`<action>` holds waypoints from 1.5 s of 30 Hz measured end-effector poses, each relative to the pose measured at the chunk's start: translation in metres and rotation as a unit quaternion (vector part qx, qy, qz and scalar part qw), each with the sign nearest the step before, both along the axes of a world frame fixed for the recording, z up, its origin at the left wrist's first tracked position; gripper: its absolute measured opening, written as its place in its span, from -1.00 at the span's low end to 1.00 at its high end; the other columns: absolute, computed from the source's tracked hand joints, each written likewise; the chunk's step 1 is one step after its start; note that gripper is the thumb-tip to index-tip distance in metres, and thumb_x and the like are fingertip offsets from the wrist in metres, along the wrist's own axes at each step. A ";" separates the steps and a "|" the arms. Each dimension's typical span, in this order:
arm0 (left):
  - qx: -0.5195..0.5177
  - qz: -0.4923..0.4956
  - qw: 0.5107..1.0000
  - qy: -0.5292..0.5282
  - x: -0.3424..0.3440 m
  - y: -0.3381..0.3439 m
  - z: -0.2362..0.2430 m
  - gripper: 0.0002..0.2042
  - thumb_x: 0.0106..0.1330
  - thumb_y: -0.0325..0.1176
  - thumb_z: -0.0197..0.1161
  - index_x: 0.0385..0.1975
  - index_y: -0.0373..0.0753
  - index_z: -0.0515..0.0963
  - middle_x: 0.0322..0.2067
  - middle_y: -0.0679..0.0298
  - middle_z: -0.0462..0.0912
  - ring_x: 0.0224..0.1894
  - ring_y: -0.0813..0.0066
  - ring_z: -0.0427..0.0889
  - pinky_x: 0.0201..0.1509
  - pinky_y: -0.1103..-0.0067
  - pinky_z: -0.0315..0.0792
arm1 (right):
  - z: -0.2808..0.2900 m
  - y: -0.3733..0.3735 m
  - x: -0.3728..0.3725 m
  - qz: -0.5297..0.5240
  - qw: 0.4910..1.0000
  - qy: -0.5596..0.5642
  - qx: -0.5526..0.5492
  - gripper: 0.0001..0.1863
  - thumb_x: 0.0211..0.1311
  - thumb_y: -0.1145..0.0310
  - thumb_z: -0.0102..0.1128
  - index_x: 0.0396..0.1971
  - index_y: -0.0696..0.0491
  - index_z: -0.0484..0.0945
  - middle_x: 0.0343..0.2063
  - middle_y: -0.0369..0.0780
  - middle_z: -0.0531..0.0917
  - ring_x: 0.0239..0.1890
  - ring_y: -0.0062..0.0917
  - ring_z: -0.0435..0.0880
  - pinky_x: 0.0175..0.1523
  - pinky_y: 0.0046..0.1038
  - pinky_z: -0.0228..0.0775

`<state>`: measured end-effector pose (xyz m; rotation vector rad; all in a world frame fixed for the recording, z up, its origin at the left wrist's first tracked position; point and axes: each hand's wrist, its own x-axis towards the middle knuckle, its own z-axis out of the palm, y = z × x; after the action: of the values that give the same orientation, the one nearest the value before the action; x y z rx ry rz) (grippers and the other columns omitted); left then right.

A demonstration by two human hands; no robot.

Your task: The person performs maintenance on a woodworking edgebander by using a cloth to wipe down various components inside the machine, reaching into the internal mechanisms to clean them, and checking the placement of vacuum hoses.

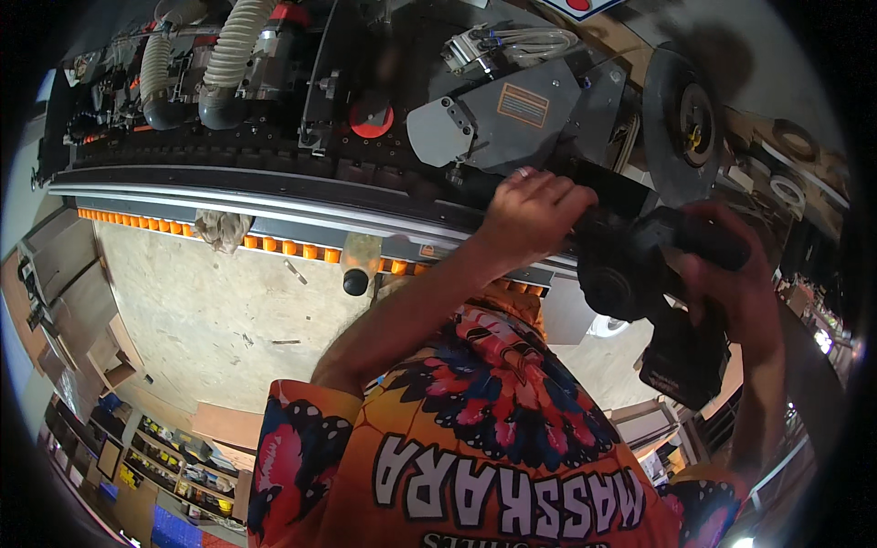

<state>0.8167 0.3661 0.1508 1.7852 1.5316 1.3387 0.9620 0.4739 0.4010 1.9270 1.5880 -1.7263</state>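
Power tool (614, 279), dark, one: being gripped by the right hand (726, 251), beside the machine (521, 119); its length being slanted from near the left hand (539, 212) down rightward to the battery (681, 370). Left hand: being held curled, just left of the tool; contents, if any, cannot be told.

A black power tool (623, 279) with a chunky battery (685, 365) is held up tilted, close by the long dark machine's (365, 171) front edge.
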 end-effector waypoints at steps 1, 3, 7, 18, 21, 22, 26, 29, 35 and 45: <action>0.001 0.001 1.000 0.003 -0.004 0.001 0.000 -0.52 -0.17 -0.43 0.49 -0.12 -0.03 0.61 -0.28 0.35 0.68 -0.17 0.26 0.73 -0.06 0.31 0.56 | -0.001 0.002 -0.002 0.005 1.000 -0.005 0.003 -0.44 0.09 0.36 0.53 0.10 0.11 0.54 -0.44 -0.31 0.62 -0.64 -0.70 0.53 -0.55 -0.61 0.35; 0.009 0.007 1.000 0.007 -0.003 0.003 0.001 -0.52 -0.17 -0.42 0.49 -0.13 -0.04 0.61 -0.28 0.36 0.68 -0.17 0.27 0.73 -0.07 0.31 0.56 | 0.001 0.005 0.008 0.004 1.000 0.020 -0.004 -0.44 0.10 0.35 0.53 0.11 0.11 0.54 -0.43 -0.30 0.63 -0.64 -0.71 0.53 -0.56 -0.61 0.34; 0.012 0.019 1.000 0.014 -0.003 0.002 -0.001 -0.52 -0.19 -0.41 0.50 -0.14 -0.05 0.62 -0.29 0.35 0.68 -0.18 0.27 0.73 -0.08 0.33 0.54 | 0.002 0.002 -0.003 -0.016 1.000 0.003 0.026 -0.44 0.10 0.35 0.54 0.12 0.12 0.54 -0.40 -0.30 0.63 -0.64 -0.72 0.52 -0.56 -0.61 0.35; 0.005 0.046 0.999 0.019 0.005 0.007 0.004 -0.47 -0.24 -0.39 0.52 -0.12 -0.03 0.61 -0.25 0.37 0.66 -0.17 0.29 0.69 -0.02 0.32 0.50 | 0.001 0.019 -0.001 0.054 0.998 -0.010 0.012 -0.36 0.06 0.30 0.55 0.16 0.11 0.52 -0.36 -0.31 0.66 -0.59 -0.73 0.54 -0.52 -0.63 0.33; 0.008 0.069 0.998 0.000 0.020 0.010 0.008 -0.46 -0.26 -0.40 0.53 -0.13 -0.02 0.61 -0.25 0.38 0.65 -0.17 0.30 0.69 -0.01 0.32 0.49 | 0.012 0.027 -0.001 0.053 0.998 0.004 -0.019 -0.33 0.01 0.32 0.58 0.18 0.10 0.53 -0.29 -0.29 0.70 -0.51 -0.71 0.59 -0.44 -0.62 0.42; 0.014 0.074 0.997 -0.005 0.026 0.012 0.012 -0.46 -0.26 -0.41 0.53 -0.13 -0.03 0.61 -0.25 0.38 0.65 -0.18 0.30 0.68 -0.02 0.32 0.48 | 0.019 0.028 -0.001 0.049 0.998 0.012 -0.030 -0.31 0.00 0.33 0.58 0.19 0.10 0.53 -0.28 -0.30 0.70 -0.48 -0.70 0.61 -0.40 -0.62 0.45; 0.011 0.119 0.993 -0.023 0.038 0.017 0.017 -0.46 -0.29 -0.44 0.53 -0.15 -0.05 0.61 -0.25 0.39 0.65 -0.21 0.28 0.66 -0.07 0.32 0.46 | 0.031 0.038 -0.008 0.099 0.994 -0.040 -0.009 -0.26 -0.08 0.38 0.59 0.21 0.10 0.54 -0.17 -0.24 0.71 -0.29 -0.63 0.68 -0.17 -0.52 0.55; 0.022 0.149 0.988 -0.039 0.037 0.020 0.022 -0.48 -0.29 -0.45 0.53 -0.17 -0.08 0.61 -0.26 0.40 0.65 -0.23 0.27 0.64 -0.11 0.33 0.43 | 0.039 0.033 -0.017 0.095 0.993 -0.071 0.024 -0.21 -0.12 0.40 0.61 0.24 0.11 0.52 -0.06 -0.18 0.69 -0.18 -0.58 0.69 -0.05 -0.48 0.56; 0.058 0.153 0.983 -0.087 0.034 0.011 0.064 -0.51 -0.28 -0.45 0.52 -0.19 -0.13 0.61 -0.29 0.37 0.62 -0.21 0.28 0.60 -0.15 0.32 0.41 | 0.079 0.015 -0.011 0.089 0.995 -0.040 0.022 0.00 -0.16 0.32 0.69 0.36 0.16 0.35 0.07 -0.07 0.66 -0.03 -0.42 0.71 0.03 -0.42 0.54; -0.018 0.058 0.980 -0.189 0.072 0.030 0.025 -0.56 -0.18 -0.35 0.57 -0.24 -0.12 0.55 -0.38 0.24 0.64 -0.32 0.14 0.66 -0.24 0.30 0.55 | 0.059 0.033 -0.046 0.527 0.817 -0.115 0.205 -0.27 -0.17 0.53 0.62 0.14 0.16 0.55 -0.03 -0.07 0.71 -0.05 -0.33 0.75 0.01 -0.34 0.54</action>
<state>0.8890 0.3963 0.1759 1.3400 1.4512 1.5864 0.9159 0.5064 0.4595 0.8577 2.3437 -0.6879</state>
